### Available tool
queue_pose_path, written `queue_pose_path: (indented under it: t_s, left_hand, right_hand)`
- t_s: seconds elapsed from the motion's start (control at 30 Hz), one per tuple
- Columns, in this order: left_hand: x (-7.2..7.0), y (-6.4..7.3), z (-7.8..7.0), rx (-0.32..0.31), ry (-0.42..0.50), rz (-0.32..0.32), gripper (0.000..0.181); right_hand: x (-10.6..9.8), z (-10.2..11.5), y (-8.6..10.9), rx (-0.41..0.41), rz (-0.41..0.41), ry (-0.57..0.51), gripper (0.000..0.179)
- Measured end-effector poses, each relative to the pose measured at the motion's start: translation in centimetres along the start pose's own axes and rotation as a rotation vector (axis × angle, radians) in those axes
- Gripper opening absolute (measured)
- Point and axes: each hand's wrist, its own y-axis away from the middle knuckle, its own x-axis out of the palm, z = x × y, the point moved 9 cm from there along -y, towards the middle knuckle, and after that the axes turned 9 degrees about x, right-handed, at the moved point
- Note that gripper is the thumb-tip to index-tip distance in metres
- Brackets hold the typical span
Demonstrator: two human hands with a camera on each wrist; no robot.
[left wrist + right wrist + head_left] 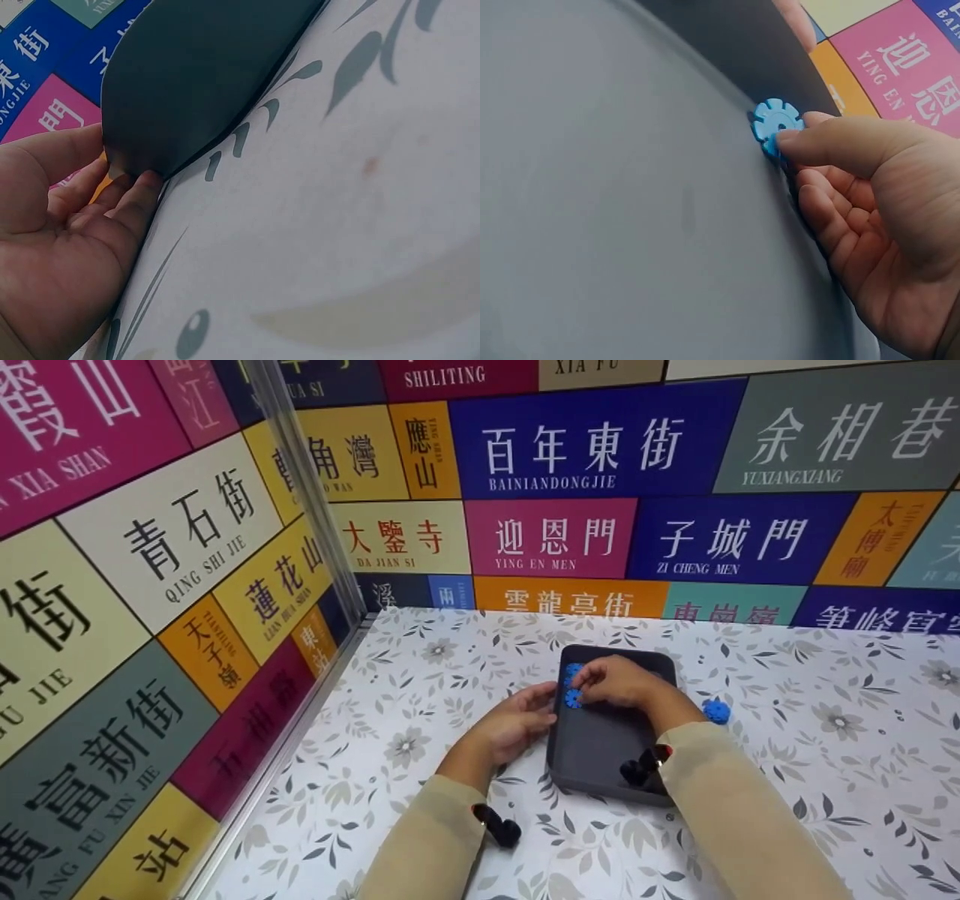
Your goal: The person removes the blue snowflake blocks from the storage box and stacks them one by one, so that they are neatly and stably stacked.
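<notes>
A dark grey rectangular tray point(600, 742) lies on the patterned tablecloth. My right hand point(619, 681) is over its far left part and pinches a blue snowflake disc point(769, 120) between thumb and index finger, at the inner wall in the right wrist view. Another blue snowflake disc point(573, 669) shows just beyond it along the tray's left side, partly behind my fingers. My left hand point(517, 724) is at the outside of the left wall; its fingertips point(150, 180) touch the tray's side in the left wrist view.
More blue snowflake discs point(716, 710) lie bunched on the tablecloth point(810, 795) to the right of the tray, near my right forearm. Walls with colourful street-name panels point(555, 540) rise behind the table and on the left. Each sleeve carries a small black wrist camera point(499, 826).
</notes>
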Motion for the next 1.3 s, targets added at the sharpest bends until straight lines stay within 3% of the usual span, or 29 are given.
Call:
queue_pose_path:
  t_s: [0.27, 0.37, 0.5, 0.7, 1.1, 1.3]
  left_hand:
    - [0.0, 0.0, 0.0, 0.007, -0.007, 0.0, 0.068]
    - [0.0, -0.1, 0.1, 0.011, -0.006, 0.001, 0.067]
    - [0.0, 0.0, 0.2, 0.009, -0.004, -0.008, 0.067]
    - [0.0, 0.1, 0.0, 0.014, -0.004, -0.017, 0.069]
    - [0.1, 0.1, 0.0, 0.02, -0.002, -0.008, 0.072]
    - [0.1, 0.2, -0.1, 0.026, -0.012, -0.005, 0.07]
  right_hand:
    - [-0.9, 0.2, 0.4, 0.071, -0.006, -0.121, 0.034]
    - [-1.8, 0.7, 0.8, 0.115, -0.025, -0.238, 0.038]
    - [-3.5, 1.6, 2.0, 0.129, -0.068, -0.389, 0.041]
    - [-5.2, 2.2, 4.7, 0.102, -0.096, -0.496, 0.044]
    - [-7.6, -0.2, 10.3, 0.021, -0.169, -0.615, 0.025]
    - [-9.2, -2.6, 12.4, 0.03, -0.192, -0.737, 0.02]
